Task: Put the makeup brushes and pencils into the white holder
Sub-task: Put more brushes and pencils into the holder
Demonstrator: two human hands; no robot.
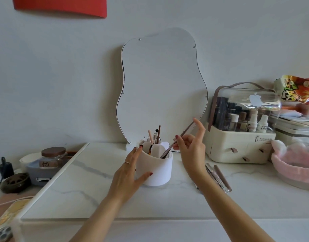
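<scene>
My left hand (pixel 131 169) cups the side of the white holder (pixel 154 167), fingers and thumb curved around its wall, steadying it on the counter (pixel 91 186). My right hand (pixel 189 151) pinches a slim makeup brush (pixel 176 141) between thumb and forefinger, the other fingers fanned upward; the brush tilts, its lower end already inside the holder's front compartment. Several other brushes and pencils (pixel 156 135) stand upright in the rear compartments. Just beside my right wrist, 3 or so pencils (pixel 218 177) lie loose on the counter. Behind the holder leans a wavy-edged mirror (pixel 160 84). To the right sits a cosmetics case (pixel 241 130) with a clear lid, and a pink headband (pixel 293 165) beyond it.
</scene>
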